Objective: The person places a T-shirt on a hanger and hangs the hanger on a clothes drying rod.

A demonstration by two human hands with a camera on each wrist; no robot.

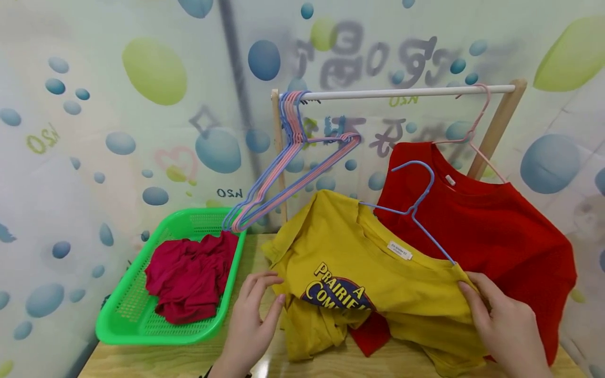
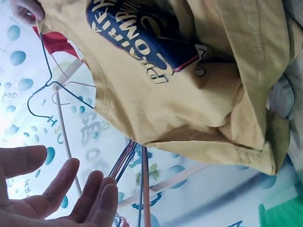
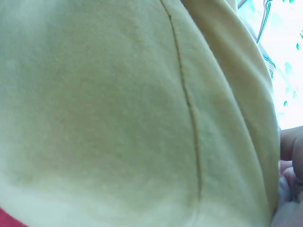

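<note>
A yellow T-shirt (image 1: 340,247) with a dark printed logo hangs on a blue hanger (image 1: 420,205), its hook free of the rail. My right hand (image 1: 508,320) pinches the shirt's right shoulder near the hanger's end. To the left of the shirt, my left hand (image 1: 255,315) is held up with fingers spread apart, holding nothing; in the left wrist view its fingers (image 2: 61,198) stand clear of the cloth. The yellow fabric (image 3: 118,109) fills most of the right wrist view. Behind it, a red T-shirt (image 1: 472,220) hangs from a pink hanger (image 1: 482,126) on the rail.
A white rail (image 1: 402,93) on wooden posts (image 1: 496,126) stands at the back. Several blue and pink hangers (image 1: 293,152) hang bunched at its left end. On the wooden table (image 1: 264,247), a green basket (image 1: 113,320) holds a crumpled dark red garment (image 1: 194,278).
</note>
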